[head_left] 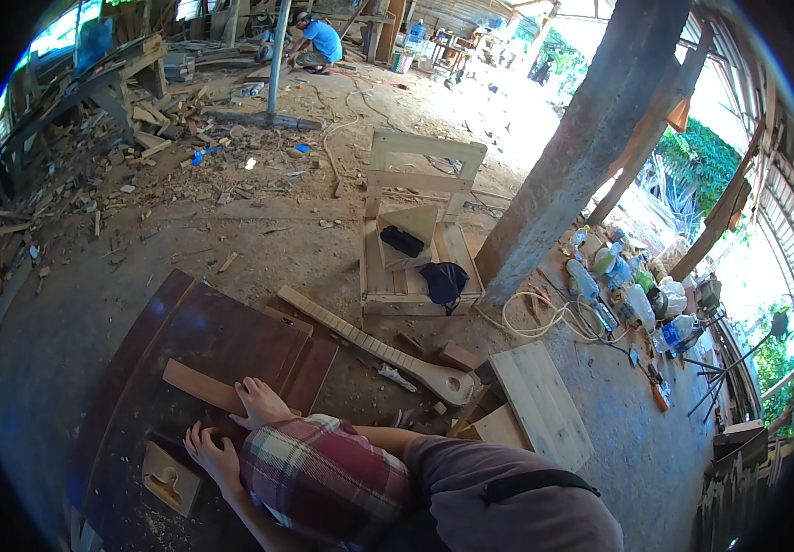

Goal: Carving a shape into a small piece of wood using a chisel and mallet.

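My right hand (pixel 264 403) lies across a reddish-brown wooden strip (pixel 196 382), fingers over its far edge and thumb toward its near edge. The strip rests flat on a dark brown wooden tabletop (pixel 222 322). Nearer to me, my left hand (pixel 213 453) rests on the tabletop with bent fingers apart; nothing shows in it. Beside that hand sits a pale wooden block (pixel 170 478) with a hollowed recess. Red and white plaid cloth (pixel 323 469) covers part of my right forearm.
Beyond the table lie a long pale wooden instrument neck and body (pixel 388 351) and a light board (pixel 541 405). A wooden chair (pixel 424 230) holds a black cloth. A slanted post (pixel 581 147), plastic bottles (pixel 622 285) and a crouching person (pixel 320 44) are farther off.
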### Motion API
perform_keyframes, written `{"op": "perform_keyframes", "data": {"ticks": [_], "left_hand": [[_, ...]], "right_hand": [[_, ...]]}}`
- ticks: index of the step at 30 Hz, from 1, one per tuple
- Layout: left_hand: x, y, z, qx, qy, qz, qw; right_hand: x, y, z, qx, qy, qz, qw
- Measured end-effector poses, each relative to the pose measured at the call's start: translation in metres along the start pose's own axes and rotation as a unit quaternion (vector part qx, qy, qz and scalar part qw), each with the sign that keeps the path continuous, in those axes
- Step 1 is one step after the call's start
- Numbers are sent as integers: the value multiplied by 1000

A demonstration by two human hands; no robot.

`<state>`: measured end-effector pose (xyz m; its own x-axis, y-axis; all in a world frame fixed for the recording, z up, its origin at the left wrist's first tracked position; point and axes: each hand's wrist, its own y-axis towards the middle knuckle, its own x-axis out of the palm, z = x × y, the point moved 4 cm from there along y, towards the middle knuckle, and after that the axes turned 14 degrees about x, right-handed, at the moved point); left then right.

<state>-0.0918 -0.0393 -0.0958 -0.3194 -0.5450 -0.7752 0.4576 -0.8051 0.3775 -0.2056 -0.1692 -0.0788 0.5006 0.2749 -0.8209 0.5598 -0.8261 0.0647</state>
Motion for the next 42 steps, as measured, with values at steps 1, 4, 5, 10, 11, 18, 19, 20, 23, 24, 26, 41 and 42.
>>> {"op": "perform_keyframes", "data": {"ticks": [1,4,5,10,11,18,19,20,23,24,26,41,42], "left_hand": [[1,0,-3,-9,6,-3,1000],[5,-5,-14,10,27,6,1000],[7,-5,-20,9,30,4,1000],[13,-6,-27,16,61,-34,997],[15,-4,-23,7,62,-55,997],[15,1,-7,28,60,-44,997],[14,-2,-10,34,61,-28,997],[16,1,-8,33,57,-26,997],[5,-8,-23,-9,75,-53,996],[10,-5,-17,-2,73,-50,996],[11,-4,-19,-2,79,-45,996],[9,-3,-13,17,58,-20,998],[7,-6,-15,24,52,-12,998]], "right_hand": [[0,0,-1,-4,3,3,1000],[3,0,-2,-3,2,0,1000],[4,1,-1,-3,4,-3,1000],[-5,7,3,11,61,31,998],[-10,22,20,71,176,-56,980],[-199,98,169,49,-45,428,901],[-224,97,188,39,-61,467,881],[-249,100,218,90,-110,437,888],[-277,89,241,233,-235,440,835],[-291,84,268,255,-243,438,827],[-292,72,291,258,-237,412,841],[-251,65,217,118,-69,431,892],[-256,66,219,114,-70,436,890]]}}
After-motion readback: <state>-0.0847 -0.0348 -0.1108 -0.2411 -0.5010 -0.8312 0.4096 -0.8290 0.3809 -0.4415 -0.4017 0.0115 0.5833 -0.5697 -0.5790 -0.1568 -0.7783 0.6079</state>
